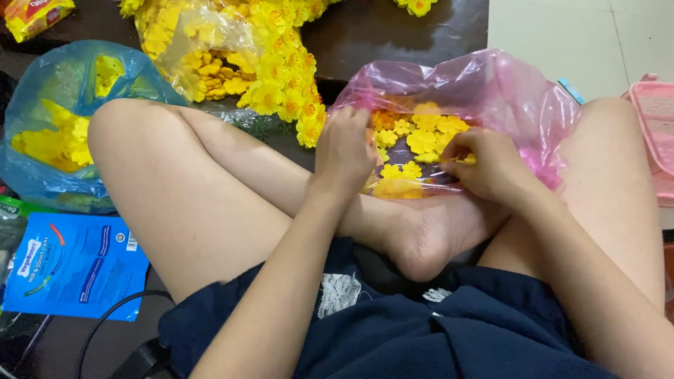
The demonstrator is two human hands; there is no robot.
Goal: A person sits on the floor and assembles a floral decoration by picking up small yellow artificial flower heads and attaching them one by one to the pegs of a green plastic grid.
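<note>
You sit cross-legged on the floor with the pink plastic bag (pixel 491 91) in front of your feet. It holds small yellow flowers (pixel 421 137). Your left hand (pixel 344 151) has its grip clenched on the near left edge of this bag. Your right hand (pixel 491 165) reaches into the bag opening, its grip pinching one yellow flower. Left of the pink bag lies a heap of yellow flower garlands (pixel 281 77), and further left a blue bag (pixel 63 119) with more flowers.

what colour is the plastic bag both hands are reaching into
Translucent pink: the plastic bag holds yellow flowers, seen in the head view.
</note>
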